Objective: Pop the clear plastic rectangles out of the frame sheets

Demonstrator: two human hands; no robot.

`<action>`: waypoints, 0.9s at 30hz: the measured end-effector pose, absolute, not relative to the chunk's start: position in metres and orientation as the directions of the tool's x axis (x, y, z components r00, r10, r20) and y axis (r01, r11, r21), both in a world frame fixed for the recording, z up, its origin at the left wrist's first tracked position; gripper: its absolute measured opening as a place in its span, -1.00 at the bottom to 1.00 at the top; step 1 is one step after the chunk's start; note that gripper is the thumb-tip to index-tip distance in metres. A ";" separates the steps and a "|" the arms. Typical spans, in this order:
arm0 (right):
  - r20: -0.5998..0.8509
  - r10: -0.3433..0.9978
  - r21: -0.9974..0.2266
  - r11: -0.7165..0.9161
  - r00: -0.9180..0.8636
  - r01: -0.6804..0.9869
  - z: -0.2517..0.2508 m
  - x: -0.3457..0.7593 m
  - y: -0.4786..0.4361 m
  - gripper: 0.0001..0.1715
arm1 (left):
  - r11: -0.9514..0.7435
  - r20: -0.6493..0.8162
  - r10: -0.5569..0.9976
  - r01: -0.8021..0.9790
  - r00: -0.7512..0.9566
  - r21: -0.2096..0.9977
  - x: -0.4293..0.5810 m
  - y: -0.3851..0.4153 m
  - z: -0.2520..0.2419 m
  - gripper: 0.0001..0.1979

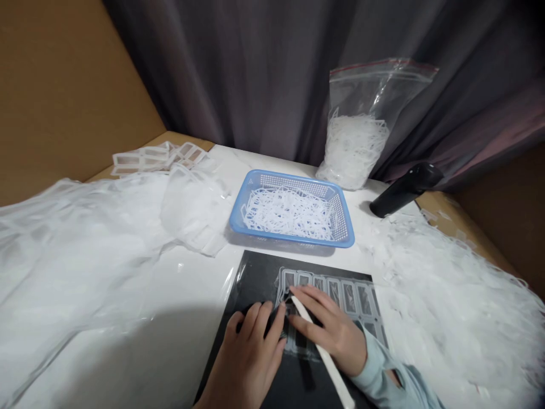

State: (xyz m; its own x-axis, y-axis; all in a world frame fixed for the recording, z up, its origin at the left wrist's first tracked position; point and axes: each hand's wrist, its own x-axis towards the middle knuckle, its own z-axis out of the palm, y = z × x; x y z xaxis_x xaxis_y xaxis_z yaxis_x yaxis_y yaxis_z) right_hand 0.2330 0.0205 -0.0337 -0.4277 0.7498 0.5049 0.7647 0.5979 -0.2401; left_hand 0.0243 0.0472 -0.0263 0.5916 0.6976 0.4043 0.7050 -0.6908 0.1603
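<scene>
White tabletop, with dark grey curtain behind it and cardboard wall (63,85) on the left, carries the work. Near the middle of the near edge lies a black mat (255,278), and on it is a clear plastic sheet (327,295) with a row of moulded rectangular frames. The left hand (247,358) is on the left side of this sheet; its fingers (266,321) are a little apart and the tips touch the sheet's edge, pressing it, not gripping. The right hand (332,332), in a pale blue sleeve (383,375), holds a long white stick (326,358). Its fingers stay close together over the stick, and the stick's tip reaches the sheet just beside the left fingertips. Farther away stands a blue plastic basket (293,177) full of white frame scraps. Behind it on the right is a clear zip bag (355,150) with more scraps, and next to the bag lies a black handle-like object (404,190). Big heaps of clear plastic waste (85,244) are on the left, and white scraps (447,301) are on the right.
</scene>
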 end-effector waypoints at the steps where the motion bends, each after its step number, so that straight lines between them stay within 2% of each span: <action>1: 0.503 0.762 -0.249 0.580 -0.408 0.776 -0.033 0.237 0.020 -0.66 | -0.690 0.397 0.700 0.707 0.594 0.157 0.024 0.047 -0.027 -0.70; 5: 0.486 0.833 -0.307 0.446 -0.265 0.841 -0.023 0.263 0.020 -0.56 | -0.688 0.362 0.707 0.711 0.608 0.149 0.023 0.045 -0.028 -0.71; 9: 0.497 0.852 -0.377 0.384 -0.166 0.843 -0.014 0.282 0.019 -0.52 | -0.691 0.347 0.709 0.703 0.614 0.168 0.023 0.047 -0.027 -0.69; 13: 0.538 0.840 -0.443 0.359 -0.077 0.821 -0.010 0.283 0.013 -0.46 | -0.682 0.346 0.722 0.702 0.600 0.206 0.023 0.048 -0.027 -0.69; 18: 0.638 0.750 -0.550 0.287 0.174 0.784 0.000 0.281 0.005 -0.52 | -0.687 0.340 0.721 0.688 0.603 0.236 0.021 0.050 -0.023 -0.69; 20: 0.579 0.805 -0.576 0.288 0.133 0.765 0.003 0.280 0.002 -0.53 | -0.704 0.350 0.706 0.664 0.616 0.253 0.019 0.051 -0.021 -0.68; 24: 0.437 0.897 -0.571 0.333 -0.065 0.751 -0.001 0.273 0.000 -0.60 | -0.677 0.356 0.735 0.645 0.576 0.354 0.018 0.053 -0.016 -0.71; 27: 0.373 0.913 -0.626 0.380 -0.166 0.681 -0.006 0.263 0.002 -0.62 | -0.702 0.365 0.712 0.623 0.600 0.345 0.018 0.053 -0.011 -0.71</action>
State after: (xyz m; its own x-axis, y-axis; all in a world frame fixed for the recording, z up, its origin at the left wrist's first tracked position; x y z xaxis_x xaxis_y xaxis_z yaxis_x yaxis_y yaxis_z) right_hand 0.2628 0.0021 -0.0062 -0.1663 0.9129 0.3728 0.6807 0.3798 -0.6264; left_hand 0.0180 0.0532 -0.0109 0.6003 0.7118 0.3645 0.6230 -0.7021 0.3449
